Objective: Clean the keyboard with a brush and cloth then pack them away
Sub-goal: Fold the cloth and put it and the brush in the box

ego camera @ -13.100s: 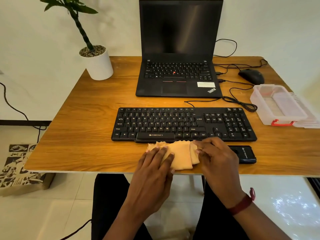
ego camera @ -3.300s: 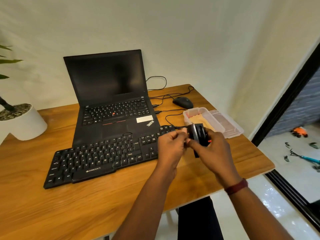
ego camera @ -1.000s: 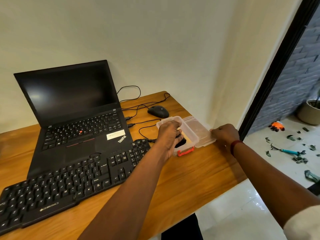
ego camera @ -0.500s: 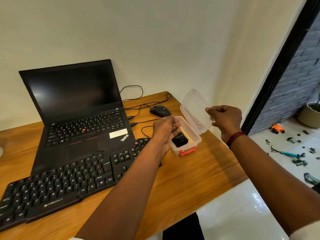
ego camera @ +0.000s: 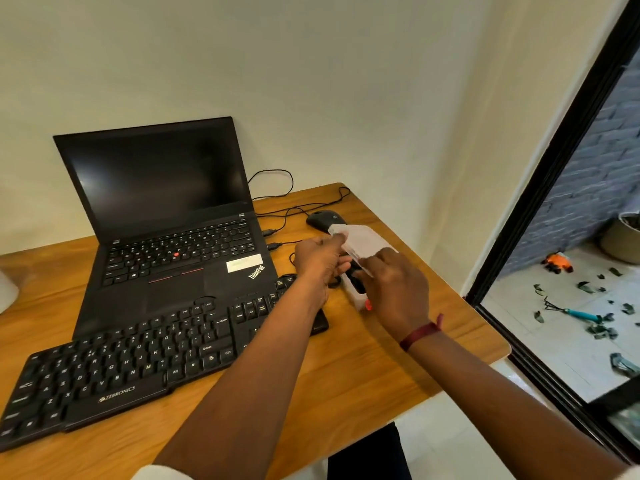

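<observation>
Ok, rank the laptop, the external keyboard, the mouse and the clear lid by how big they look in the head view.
1. laptop
2. keyboard, close behind, and nearer the camera, so this order is unsure
3. clear lid, partly hidden by both hands
4. mouse, partly hidden by the lid, so unsure

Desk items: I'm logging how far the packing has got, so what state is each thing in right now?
laptop: open, screen dark.
keyboard: flat on the desk, untouched.
clear lid: held over the box, not yet seated.
plastic box: on the desk, a black item inside.
left hand: gripping the lid.
right hand: on the lid.
mouse: resting, cabled.
</observation>
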